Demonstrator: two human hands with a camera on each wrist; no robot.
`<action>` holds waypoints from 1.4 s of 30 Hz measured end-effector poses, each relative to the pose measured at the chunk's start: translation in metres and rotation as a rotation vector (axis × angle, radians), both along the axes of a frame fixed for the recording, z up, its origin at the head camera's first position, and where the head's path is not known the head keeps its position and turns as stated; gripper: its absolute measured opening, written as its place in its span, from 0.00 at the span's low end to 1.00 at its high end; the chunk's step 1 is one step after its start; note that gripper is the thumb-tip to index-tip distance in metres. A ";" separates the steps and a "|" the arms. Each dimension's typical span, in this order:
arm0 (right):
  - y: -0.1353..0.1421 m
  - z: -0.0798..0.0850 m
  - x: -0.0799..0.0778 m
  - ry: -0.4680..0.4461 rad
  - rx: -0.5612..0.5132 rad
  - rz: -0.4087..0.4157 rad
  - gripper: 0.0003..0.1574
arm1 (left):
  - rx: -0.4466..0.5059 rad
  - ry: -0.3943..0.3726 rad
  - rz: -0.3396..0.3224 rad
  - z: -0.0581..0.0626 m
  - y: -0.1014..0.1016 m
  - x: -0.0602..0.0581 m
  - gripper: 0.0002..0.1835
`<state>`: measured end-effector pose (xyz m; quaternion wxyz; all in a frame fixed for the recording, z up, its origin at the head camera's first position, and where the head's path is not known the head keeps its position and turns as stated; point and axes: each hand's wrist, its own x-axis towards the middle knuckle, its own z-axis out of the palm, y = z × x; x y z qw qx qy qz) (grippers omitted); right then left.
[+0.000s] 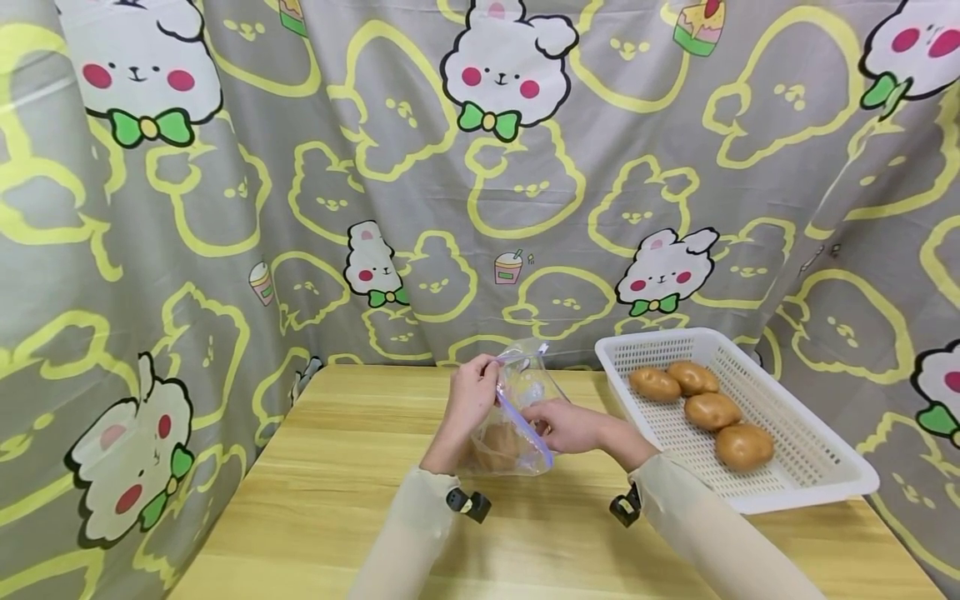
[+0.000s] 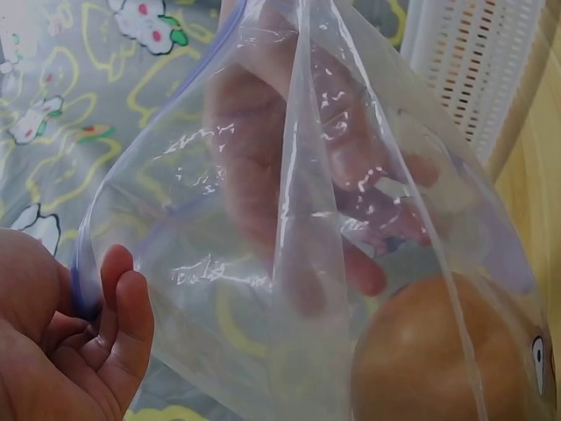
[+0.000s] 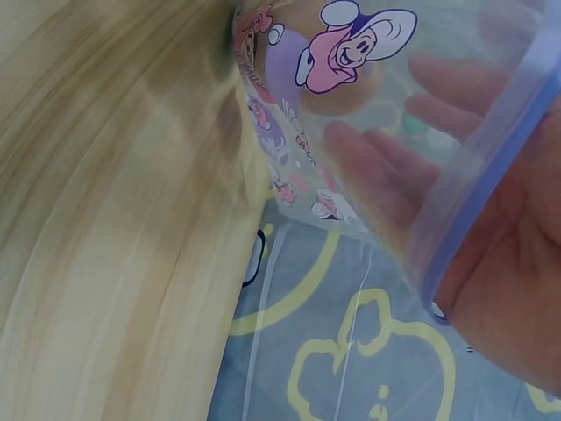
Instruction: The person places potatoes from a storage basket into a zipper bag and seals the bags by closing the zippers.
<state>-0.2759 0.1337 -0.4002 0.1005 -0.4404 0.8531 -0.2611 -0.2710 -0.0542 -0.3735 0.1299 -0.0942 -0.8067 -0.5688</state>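
A clear zip bag with a purple seal strip and cartoon prints stands on the table, its mouth spread. My left hand pinches the rim of the mouth between curled fingers and thumb. My right hand reaches through the mouth, its fingers loosely extended inside, as the right wrist view also shows. Low in the bag lies a brown potato, seen through the plastic. In the left wrist view the right fingertips hang just above that potato, holding nothing.
A white slotted plastic basket stands at the right of the wooden table. Several potatoes lie in it. A patterned grey curtain hangs close behind the table and along both sides.
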 end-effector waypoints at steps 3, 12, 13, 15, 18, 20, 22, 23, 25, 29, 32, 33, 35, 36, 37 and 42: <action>0.001 0.002 0.002 -0.031 -0.033 -0.003 0.12 | 0.004 -0.009 -0.001 0.000 0.000 0.001 0.13; 0.004 0.007 0.006 -0.031 -0.059 -0.020 0.17 | 0.012 -0.004 -0.003 0.001 -0.001 0.002 0.13; 0.005 0.008 0.007 -0.032 -0.060 -0.026 0.18 | 0.012 -0.004 -0.004 0.000 -0.001 0.001 0.13; 0.008 0.010 0.009 -0.030 -0.065 -0.038 0.19 | 0.010 -0.004 -0.006 0.000 -0.001 0.001 0.13; 0.015 0.015 0.012 -0.023 -0.081 -0.052 0.22 | 0.009 -0.001 -0.008 -0.001 -0.001 0.000 0.13; 0.020 0.018 0.015 -0.001 -0.091 -0.050 0.23 | 0.008 -0.002 -0.006 -0.002 -0.001 -0.001 0.13; 0.027 0.021 0.017 0.025 -0.114 -0.044 0.23 | 0.006 -0.002 -0.005 -0.003 -0.001 -0.001 0.13; 0.031 0.023 0.017 0.047 -0.124 -0.041 0.22 | 0.004 -0.004 -0.003 -0.004 -0.002 -0.001 0.12; 0.039 0.026 0.019 0.084 -0.139 -0.048 0.22 | 0.004 -0.004 -0.005 -0.006 -0.002 -0.001 0.12; 0.061 0.031 0.022 0.143 -0.158 -0.099 0.22 | 0.005 -0.005 -0.009 -0.008 -0.002 -0.002 0.12; 0.080 0.035 0.026 0.165 -0.155 -0.154 0.22 | 0.011 -0.003 -0.010 -0.009 -0.002 -0.002 0.11; 0.086 0.037 0.027 0.177 -0.149 -0.171 0.23 | 0.012 -0.002 -0.010 -0.009 -0.001 -0.002 0.11; 0.099 0.038 0.029 0.208 -0.140 -0.196 0.23 | 0.012 -0.001 -0.009 -0.009 -0.001 -0.002 0.11; 0.105 0.039 0.031 0.228 -0.136 -0.209 0.23 | 0.013 -0.001 -0.010 -0.009 -0.001 -0.002 0.11; 0.112 0.039 0.032 0.248 -0.129 -0.225 0.23 | 0.011 -0.002 -0.009 -0.009 -0.001 -0.002 0.11; 0.146 0.033 0.036 0.341 -0.135 -0.280 0.26 | 0.010 -0.004 -0.009 -0.009 0.000 -0.003 0.11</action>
